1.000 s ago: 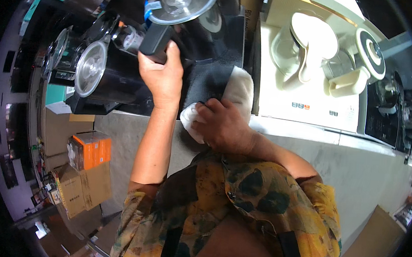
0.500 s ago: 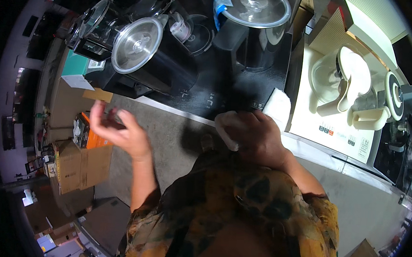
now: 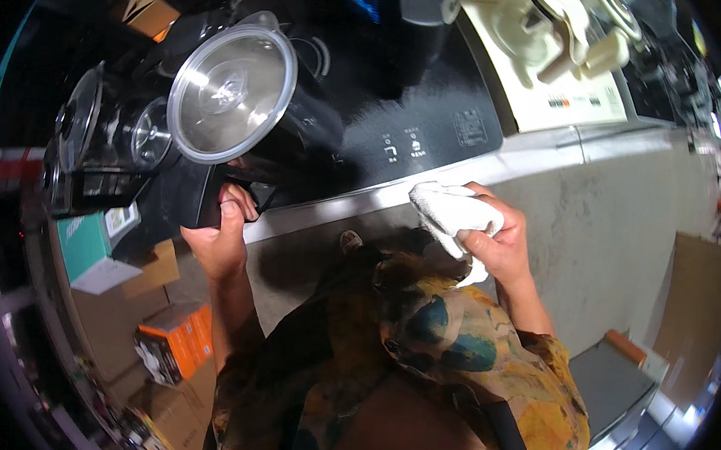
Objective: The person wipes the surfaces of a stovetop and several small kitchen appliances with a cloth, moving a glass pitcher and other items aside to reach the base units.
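My left hand (image 3: 224,236) is closed around the black handle (image 3: 200,190) of a large black jug (image 3: 316,121) with a clear round lid (image 3: 233,91). The jug stands at the left of a glossy black panel (image 3: 363,129) that has small white symbols along its near edge; its base is hidden. A white cloth (image 3: 445,210) is bunched in my right hand (image 3: 505,248), in front of the counter edge, apart from the panel. Part of the cloth hangs down below my fingers.
Left of the jug stands a dark clear-walled pot (image 3: 83,126). Another black jug (image 3: 422,8) is at the back. To the right is a cream base (image 3: 566,101) bearing a cream-handled glass jug (image 3: 521,27). Teal (image 3: 87,248) and orange boxes (image 3: 177,342) lie lower left.
My left hand has moved from the air to the jug's handle and closed on it. My right hand has drawn the cloth off the panel's edge. The view has shifted.
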Tool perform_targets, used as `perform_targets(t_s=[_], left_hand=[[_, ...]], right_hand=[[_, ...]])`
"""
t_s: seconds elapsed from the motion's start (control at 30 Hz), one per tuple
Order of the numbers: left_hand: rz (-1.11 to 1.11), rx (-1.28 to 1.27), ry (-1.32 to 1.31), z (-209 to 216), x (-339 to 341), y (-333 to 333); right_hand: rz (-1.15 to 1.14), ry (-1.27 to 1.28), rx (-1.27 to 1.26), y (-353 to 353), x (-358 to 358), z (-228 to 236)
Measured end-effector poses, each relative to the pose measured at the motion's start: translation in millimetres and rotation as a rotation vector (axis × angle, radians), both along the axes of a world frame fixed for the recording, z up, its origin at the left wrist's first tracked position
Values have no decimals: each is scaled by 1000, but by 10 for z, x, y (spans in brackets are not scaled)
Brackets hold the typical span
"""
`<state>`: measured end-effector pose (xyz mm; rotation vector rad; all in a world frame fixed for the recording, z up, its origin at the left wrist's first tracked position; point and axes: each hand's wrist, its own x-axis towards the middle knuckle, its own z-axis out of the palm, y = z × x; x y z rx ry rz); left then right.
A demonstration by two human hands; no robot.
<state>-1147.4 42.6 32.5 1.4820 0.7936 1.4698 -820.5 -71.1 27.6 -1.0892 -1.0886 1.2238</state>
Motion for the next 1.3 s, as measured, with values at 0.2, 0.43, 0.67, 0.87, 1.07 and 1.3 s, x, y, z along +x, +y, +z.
perform_targets(t_s=[0.2, 0.43, 0.67, 0.87, 1.07, 1.3], left_hand=[[189, -43, 19, 115, 135, -79], [188, -41, -66, 306, -272, -411], [379, 21, 89, 728, -657, -942], [350, 42, 6, 671, -1203, -1150], [215, -166, -166, -93, -2669, -1541], [193, -231, -166, -177, -3247, -1415]], right_hand=[[-149, 87, -53, -430, -132, -49], [-211, 118, -83, -258, -184, 71], [-195, -275, 553, 715, -672, 265], [-298, -1323, 376, 1073, -1200, -184], [-315, -1514, 144, 1376, -1628, -46], [-138, -1539, 247, 1548, -2698, -37]])
